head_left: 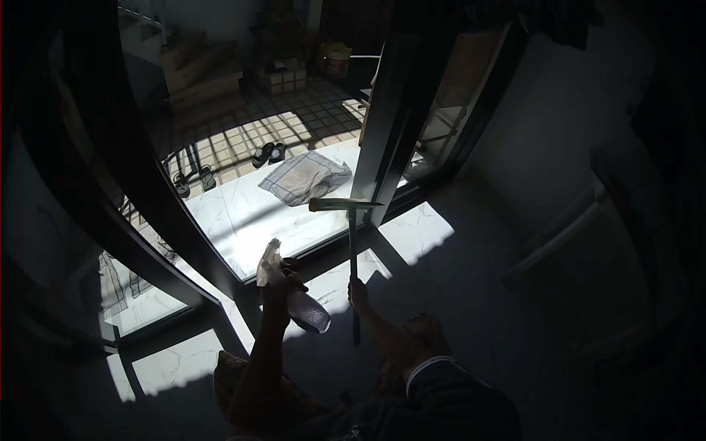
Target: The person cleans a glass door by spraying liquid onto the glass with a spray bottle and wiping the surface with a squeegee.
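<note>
My left hand [285, 285] is wrapped round the neck of a spray bottle [309, 312], whose pale nozzle tilts up and away from me. To its right, my right hand [358, 294] grips the dark handle of a squeegee [352, 246]. The squeegee stands nearly upright in view, with its wide head at the top, in front of the glass door's frame [382, 158]. Beyond the doorway a grey checked cloth [305, 178] lies crumpled on white marble flooring.
Dark sandals [268, 153] and another pair [193, 181] rest outside by the marble edge. A black door frame [151, 198] curves along the left. Wooden steps [198, 70] and a bucket [337, 59] are farther back. A pale panel-like object [566, 246] is at the right.
</note>
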`<control>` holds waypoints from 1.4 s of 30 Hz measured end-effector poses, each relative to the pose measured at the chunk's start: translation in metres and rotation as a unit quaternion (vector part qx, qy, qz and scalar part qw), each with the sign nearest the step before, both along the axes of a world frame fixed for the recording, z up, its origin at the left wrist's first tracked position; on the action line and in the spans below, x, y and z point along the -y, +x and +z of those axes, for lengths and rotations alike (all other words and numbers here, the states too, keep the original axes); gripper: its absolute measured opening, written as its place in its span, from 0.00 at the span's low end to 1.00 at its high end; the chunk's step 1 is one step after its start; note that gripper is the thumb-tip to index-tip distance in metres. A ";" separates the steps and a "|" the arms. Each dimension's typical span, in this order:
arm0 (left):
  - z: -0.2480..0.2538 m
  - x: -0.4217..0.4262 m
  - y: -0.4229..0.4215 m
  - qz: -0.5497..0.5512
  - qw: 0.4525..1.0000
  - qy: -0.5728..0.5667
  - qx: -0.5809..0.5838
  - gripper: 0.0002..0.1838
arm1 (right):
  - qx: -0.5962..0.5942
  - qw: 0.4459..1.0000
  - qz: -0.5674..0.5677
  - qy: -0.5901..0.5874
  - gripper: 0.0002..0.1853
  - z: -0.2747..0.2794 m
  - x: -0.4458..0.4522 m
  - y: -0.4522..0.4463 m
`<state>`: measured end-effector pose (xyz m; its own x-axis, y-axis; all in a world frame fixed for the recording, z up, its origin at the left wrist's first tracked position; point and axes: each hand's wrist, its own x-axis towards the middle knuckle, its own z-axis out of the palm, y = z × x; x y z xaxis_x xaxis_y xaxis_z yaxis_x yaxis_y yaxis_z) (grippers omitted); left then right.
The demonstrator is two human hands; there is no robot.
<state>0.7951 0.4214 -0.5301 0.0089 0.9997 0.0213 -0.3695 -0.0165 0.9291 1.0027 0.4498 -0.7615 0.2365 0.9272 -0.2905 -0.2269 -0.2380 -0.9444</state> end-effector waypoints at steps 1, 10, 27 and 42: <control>0.007 0.006 -0.005 0.024 0.999 -0.010 -0.025 0.23 | 0.003 1.000 0.006 -0.014 0.20 0.001 0.006 0.000; 0.005 0.023 -0.015 0.121 0.993 0.000 -0.008 0.36 | -0.047 0.981 -0.118 0.150 0.14 0.069 0.003 -0.010; -0.015 0.039 -0.010 0.091 0.989 0.052 -0.105 0.37 | 0.407 0.734 -0.174 0.515 0.12 0.400 -0.151 -0.049; -0.021 0.030 -0.013 0.080 0.994 0.049 -0.057 0.36 | 0.289 0.949 0.012 0.125 0.16 0.028 -0.001 -0.067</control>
<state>0.7818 0.3911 -0.5506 -0.1427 0.9816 0.1269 -0.2471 -0.1595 0.9558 0.9361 0.4513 -0.7335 0.2671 0.9571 0.1121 0.3490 0.0123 -0.9370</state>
